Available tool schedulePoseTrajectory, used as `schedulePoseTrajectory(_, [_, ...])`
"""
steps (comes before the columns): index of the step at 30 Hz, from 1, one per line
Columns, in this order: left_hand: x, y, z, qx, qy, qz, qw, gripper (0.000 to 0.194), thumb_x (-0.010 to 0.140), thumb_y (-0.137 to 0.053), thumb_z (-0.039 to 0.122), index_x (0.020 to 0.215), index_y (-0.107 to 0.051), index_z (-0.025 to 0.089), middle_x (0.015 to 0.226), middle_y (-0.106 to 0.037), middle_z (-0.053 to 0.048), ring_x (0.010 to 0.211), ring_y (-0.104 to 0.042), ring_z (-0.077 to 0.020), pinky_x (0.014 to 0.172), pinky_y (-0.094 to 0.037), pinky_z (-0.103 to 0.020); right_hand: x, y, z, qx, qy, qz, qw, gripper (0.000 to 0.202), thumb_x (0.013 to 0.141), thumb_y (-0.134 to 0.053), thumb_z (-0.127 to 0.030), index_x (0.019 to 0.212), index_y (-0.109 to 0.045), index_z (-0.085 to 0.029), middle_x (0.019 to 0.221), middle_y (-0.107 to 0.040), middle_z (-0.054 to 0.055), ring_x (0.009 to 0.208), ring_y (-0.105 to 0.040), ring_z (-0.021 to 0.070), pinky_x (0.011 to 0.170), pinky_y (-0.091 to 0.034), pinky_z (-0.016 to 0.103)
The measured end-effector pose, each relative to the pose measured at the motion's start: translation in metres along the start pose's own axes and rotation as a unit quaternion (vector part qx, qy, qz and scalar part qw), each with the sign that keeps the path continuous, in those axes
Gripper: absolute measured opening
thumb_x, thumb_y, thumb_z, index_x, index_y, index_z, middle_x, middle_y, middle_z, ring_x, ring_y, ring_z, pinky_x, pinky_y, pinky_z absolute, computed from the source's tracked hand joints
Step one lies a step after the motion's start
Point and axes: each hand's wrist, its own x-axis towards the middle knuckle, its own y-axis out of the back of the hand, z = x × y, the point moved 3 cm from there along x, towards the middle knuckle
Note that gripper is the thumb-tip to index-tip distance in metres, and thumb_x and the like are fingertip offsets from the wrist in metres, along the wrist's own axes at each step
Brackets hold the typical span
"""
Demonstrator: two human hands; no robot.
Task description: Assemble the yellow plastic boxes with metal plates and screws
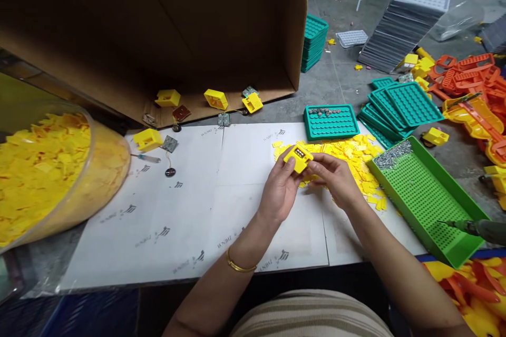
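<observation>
Fingers (290, 165) holding one yellow casing (299, 160), two hands (278, 192)

Smooth plastic housing (299, 165), matt cardboard box (221, 21), shiny metal pieces (394, 155)

I stood in an assembly workshop. Around the middle of the white-sheeted worktop (166, 242), a round translucent plastic tub (109, 163) heaped with yellow plastic pieces (39, 163) sat at nine o'clock, a square wired circuit board (169, 143) nearer in; a tall stack of grey plastic trays (401, 31) at two; toward four, a dark thin-tipped power driver (480, 229) pointed over a rectangular green plastic bin (425, 189) of silver screws (395, 155).
</observation>
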Motion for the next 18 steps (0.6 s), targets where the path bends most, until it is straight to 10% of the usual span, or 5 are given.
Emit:
schedulePoseTrajectory(8, [-0.007,-0.003,0.000,0.046,-0.026,-0.003,0.999,0.032,0.081,-0.067,0.028,0.112,-0.063,0.025,0.115,-0.065,-0.003,0.111,-0.057,-0.0175,0.095,-0.043,-0.029,-0.001,-0.006,0.004,0.152,-0.091,-0.075,0.981,0.037,0.058,-0.081,-0.027,0.089,-0.062,-0.022,0.078,-0.064,-0.004,0.065,-0.060,0.0093,0.059,-0.056,0.021])
schedulePoseTrajectory(18, [-0.007,-0.003,0.000,0.055,-0.003,0.001,0.998,0.033,0.077,-0.069,0.028,0.108,-0.063,0.021,0.112,-0.066,-0.004,0.109,-0.058,-0.0189,0.095,-0.044,-0.032,-0.005,0.006,0.005,-0.117,0.168,-0.025,0.979,0.032,0.079,-0.063,-0.048,0.096,-0.058,-0.021,0.090,-0.063,0.003,0.080,-0.061,0.0165,0.071,-0.053,0.030])
